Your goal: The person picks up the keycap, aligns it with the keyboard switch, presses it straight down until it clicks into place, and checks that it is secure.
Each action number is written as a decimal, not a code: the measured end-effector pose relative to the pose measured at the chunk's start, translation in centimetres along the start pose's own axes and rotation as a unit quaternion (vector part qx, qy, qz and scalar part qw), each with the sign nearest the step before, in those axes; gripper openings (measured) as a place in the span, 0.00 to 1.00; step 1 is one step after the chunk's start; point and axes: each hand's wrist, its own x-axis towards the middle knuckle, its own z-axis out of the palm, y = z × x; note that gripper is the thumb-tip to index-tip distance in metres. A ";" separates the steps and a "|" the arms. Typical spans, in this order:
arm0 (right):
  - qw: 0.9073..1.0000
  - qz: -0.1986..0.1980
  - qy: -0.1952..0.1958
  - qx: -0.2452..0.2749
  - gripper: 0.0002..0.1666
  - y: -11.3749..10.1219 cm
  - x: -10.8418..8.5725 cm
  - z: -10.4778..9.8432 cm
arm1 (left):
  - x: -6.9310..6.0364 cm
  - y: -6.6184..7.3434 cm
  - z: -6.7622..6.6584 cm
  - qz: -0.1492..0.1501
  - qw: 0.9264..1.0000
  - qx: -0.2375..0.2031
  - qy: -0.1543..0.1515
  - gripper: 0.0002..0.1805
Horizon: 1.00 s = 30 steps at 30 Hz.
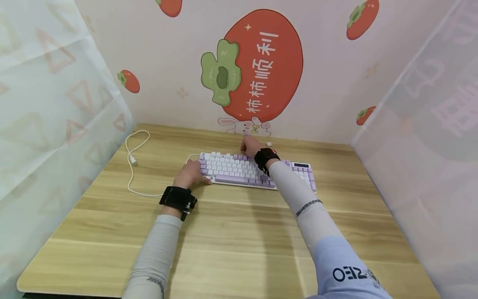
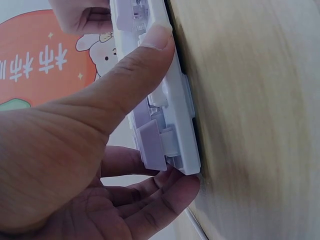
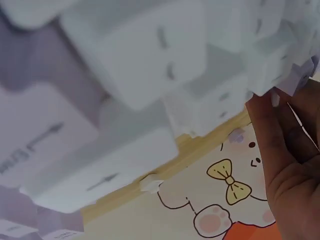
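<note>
A white and purple keyboard (image 1: 232, 179) lies on the desk. My left hand (image 1: 189, 174) grips its left end; in the left wrist view the thumb of my left hand (image 2: 75, 135) lies on the front rim, with the other fingers round the end of the keyboard (image 2: 182, 125). At the back row is my right hand (image 1: 252, 146), its fingers curled. The right wrist view has the fingertips of my right hand (image 3: 295, 145) at a purple keycap (image 3: 296, 79), which they seem to pinch; their contact is partly hidden.
A white cable (image 1: 129, 174) with a USB plug (image 1: 132, 160) curves over the desk (image 1: 224, 241) left of the keyboard. One small white keycap (image 1: 269, 144) lies behind the keyboard, near the printed back wall (image 1: 168, 108). Printed sheets stand at both sides.
</note>
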 end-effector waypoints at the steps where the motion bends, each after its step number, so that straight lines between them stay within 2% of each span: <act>1: 1.000 -0.007 0.000 0.003 0.14 0.0 -0.1 0.0 | 0.0 0.0 0.0 -0.001 1.000 0.000 0.000 0.44; 5: 0.999 -0.016 0.005 0.032 0.14 -0.5 -0.1 -0.2 | -0.1 -0.1 0.0 0.005 1.000 -0.002 0.003 0.44; 9: 0.996 -0.032 0.010 0.079 0.07 -0.7 -0.2 -0.7 | 0.0 -0.1 -0.2 0.010 1.000 -0.001 0.006 0.43; 15: 0.987 -0.065 0.033 0.143 0.10 -1.1 -1.4 -1.0 | 0.2 -0.3 0.0 0.013 1.000 0.002 0.007 0.43; 24: 0.980 -0.075 0.066 0.172 0.16 -1.1 -2.0 -0.5 | 0.1 -0.3 0.2 0.011 1.000 0.009 0.005 0.43; 30: 0.972 -0.087 0.070 0.205 0.18 -0.7 -2.4 -0.3 | 0.0 -0.2 0.2 0.012 1.000 0.007 0.005 0.43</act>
